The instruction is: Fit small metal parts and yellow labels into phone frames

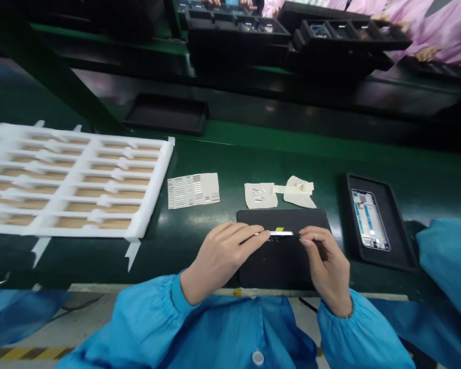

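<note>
My left hand (228,253) grips a thin, silver-edged phone frame (282,233), seen almost edge-on above a black mat (280,264). Just off the frame's right end, my right hand (326,261) has thumb and forefinger pinched together; whatever they hold, if anything, is too small to make out. Beyond the mat lie a piece of backing paper with small silver strips (259,195) and a crumpled piece of backing paper (299,191). Left of these is a sheet with rows of thin silver strips (194,190).
A white foam tray with slots (71,187) fills the left side of the green bench. On the right, a black tray (401,241) holds another phone frame (371,220). A shallow black tray (167,114) stands farther back. Across the bench are parts bins (238,38) and people in pink sleeves.
</note>
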Motion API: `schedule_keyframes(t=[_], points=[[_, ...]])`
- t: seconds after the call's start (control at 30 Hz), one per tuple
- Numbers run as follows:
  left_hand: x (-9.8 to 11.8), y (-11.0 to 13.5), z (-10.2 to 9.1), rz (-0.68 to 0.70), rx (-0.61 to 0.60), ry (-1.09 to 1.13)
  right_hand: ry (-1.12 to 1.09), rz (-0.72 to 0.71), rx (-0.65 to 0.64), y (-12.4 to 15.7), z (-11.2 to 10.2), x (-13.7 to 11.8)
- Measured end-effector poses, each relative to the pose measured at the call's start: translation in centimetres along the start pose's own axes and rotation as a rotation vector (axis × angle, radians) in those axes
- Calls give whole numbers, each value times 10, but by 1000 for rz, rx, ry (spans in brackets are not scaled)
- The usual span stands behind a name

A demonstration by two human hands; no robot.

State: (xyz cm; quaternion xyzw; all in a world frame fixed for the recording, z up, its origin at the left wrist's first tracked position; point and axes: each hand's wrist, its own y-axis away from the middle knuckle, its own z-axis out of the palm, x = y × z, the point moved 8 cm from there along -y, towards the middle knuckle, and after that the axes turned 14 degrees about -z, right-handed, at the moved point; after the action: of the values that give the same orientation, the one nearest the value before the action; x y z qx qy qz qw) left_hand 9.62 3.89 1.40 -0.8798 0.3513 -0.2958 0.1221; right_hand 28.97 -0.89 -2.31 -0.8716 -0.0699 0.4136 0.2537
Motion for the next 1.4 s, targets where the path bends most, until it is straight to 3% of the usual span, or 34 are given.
schedule_keyframes(t=[0.2,0.33,0.43,0.6,0.73,0.97,1.2,1.4], points=[[-8,1,-4,-28,23,113,-171,-112,48,-18,13,-38],[-10,-1,-4,-50,71,120,-171,-178,191,-22,11,-48],[-7,0,-6,-26,90,70,-153,-276,204,-23,9,-53],[-3,5,-12,-12,105,68,100,-538,-7,-28,16,-66],[-11,6,0,-130,-62,111,258,-670,-114,-33,25,-74],[-18,9,9,-258,-96,172,305,-686,-302,-39,41,-82],[-17,10,7,-258,-84,127,329,-760,-501,-35,46,-84],[-18,12,7,-259,-84,144,335,-779,-573,-32,52,-87]])
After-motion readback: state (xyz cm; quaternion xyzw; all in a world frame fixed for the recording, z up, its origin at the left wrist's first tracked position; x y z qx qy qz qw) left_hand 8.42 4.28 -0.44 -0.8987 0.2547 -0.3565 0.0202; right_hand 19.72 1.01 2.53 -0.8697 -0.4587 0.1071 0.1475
